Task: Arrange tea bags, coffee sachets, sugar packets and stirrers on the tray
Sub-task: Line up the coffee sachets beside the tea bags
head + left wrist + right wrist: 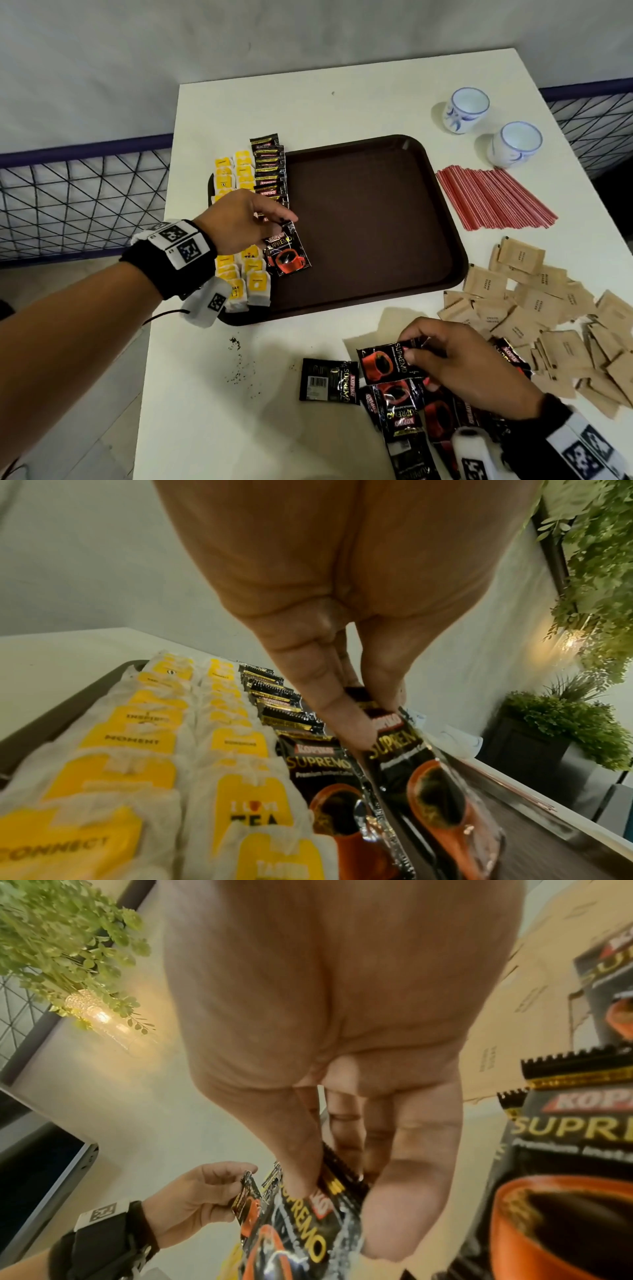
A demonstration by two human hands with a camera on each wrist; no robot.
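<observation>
A dark brown tray (pixel 370 219) lies on the white table. Along its left side run two columns of yellow tea bags (pixel 236 171) (pixel 113 739) and a row of black coffee sachets (pixel 269 168) (pixel 274 707). My left hand (pixel 239 219) (pixel 346 685) pinches a coffee sachet (pixel 287 251) (pixel 421 783) by its top edge, low over the tray beside that row. My right hand (pixel 462 359) (pixel 342 1150) pinches another coffee sachet (pixel 385 361) (pixel 301 1240) just above a loose heap of sachets (pixel 407 407) near the table's front edge.
Brown sugar packets (pixel 548 315) lie scattered at the right. A bundle of red stirrers (pixel 493 198) lies right of the tray, with two white and blue cups (pixel 466 109) behind it. One sachet (pixel 329 382) lies face down. Dark specks (pixel 239 366) dot the table.
</observation>
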